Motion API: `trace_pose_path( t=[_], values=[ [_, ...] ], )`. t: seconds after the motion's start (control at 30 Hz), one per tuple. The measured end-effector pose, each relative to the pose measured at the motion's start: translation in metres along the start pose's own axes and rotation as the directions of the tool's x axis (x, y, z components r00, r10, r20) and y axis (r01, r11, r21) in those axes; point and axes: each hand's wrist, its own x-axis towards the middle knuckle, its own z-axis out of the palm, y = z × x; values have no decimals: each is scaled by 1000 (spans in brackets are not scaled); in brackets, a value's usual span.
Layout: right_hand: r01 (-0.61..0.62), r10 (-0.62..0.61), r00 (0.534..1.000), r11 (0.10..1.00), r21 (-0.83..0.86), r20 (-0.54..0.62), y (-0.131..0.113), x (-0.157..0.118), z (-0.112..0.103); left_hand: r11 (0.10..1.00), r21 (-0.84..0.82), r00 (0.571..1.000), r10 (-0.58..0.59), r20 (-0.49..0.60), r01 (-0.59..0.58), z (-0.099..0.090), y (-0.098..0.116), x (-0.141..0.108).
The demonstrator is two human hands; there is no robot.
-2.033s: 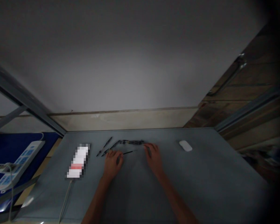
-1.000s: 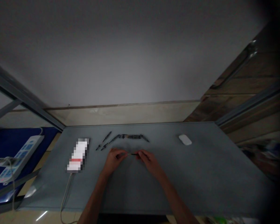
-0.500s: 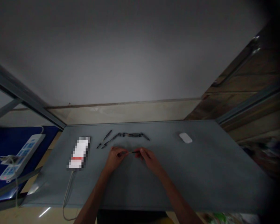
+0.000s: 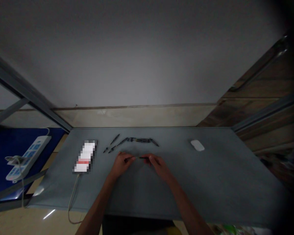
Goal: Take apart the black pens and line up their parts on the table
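My left hand and my right hand face each other over the near middle of the table. Each pinches one end of a thin black pen. Between the fingertips a short, lighter stretch shows; whether the two parts are joined there I cannot tell. Just beyond the hands lie several black pens in a loose row, too dark to count. To their left are another slanted pen and a short black pen piece.
A phone, its screen blurred out, lies at the left with a cable running off the front edge. Right of the hands is a white, rounded, mouse-like object. A power strip rests on a blue surface beyond the grey table's left frame.
The view has shifted slightly, so the scene sits a little further right. Both hands keep their pinch on the pen, nearly unmoved over the table.
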Motion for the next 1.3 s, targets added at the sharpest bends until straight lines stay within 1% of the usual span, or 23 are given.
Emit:
trace_pose_path(
  t=[0.13,0.27,0.33,0.43,0.57,0.67,0.87,1.07,1.23,1.3],
  values=[
    [29,-29,1000,999,37,0,3,1,0,1000,-18,999,-23,-26,22,1,2,-1],
    [23,-24,1000,997,67,12,1,0,0,999,-3,999,-51,-11,51,0,3,-1],
    [21,-23,1000,997,68,15,-1,-1,-1,999,-3,999,-41,-5,41,-1,3,-1],
    [23,-25,999,997,73,28,-2,-1,-1,999,-21,1000,-26,-12,26,0,1,-1],
    [56,-59,998,995,84,32,-1,0,-2,996,-59,997,-66,-41,64,2,-1,-1],
    [61,-63,998,995,83,29,1,0,-2,994,-79,996,-76,-39,73,2,-2,-1],
    [70,-72,997,995,64,38,-1,-1,-2,999,-33,1000,-27,-7,27,2,-5,-1],
    [46,-48,998,997,57,30,-3,-1,-1,994,-84,997,-76,-31,73,4,-7,1],
    [46,-47,998,999,21,34,-5,-2,-1,1000,-17,1000,-11,1,11,1,-6,1],
    [46,-46,998,999,6,41,-5,-2,-1,1000,-12,1000,-8,0,8,1,-5,1]
  ],
)
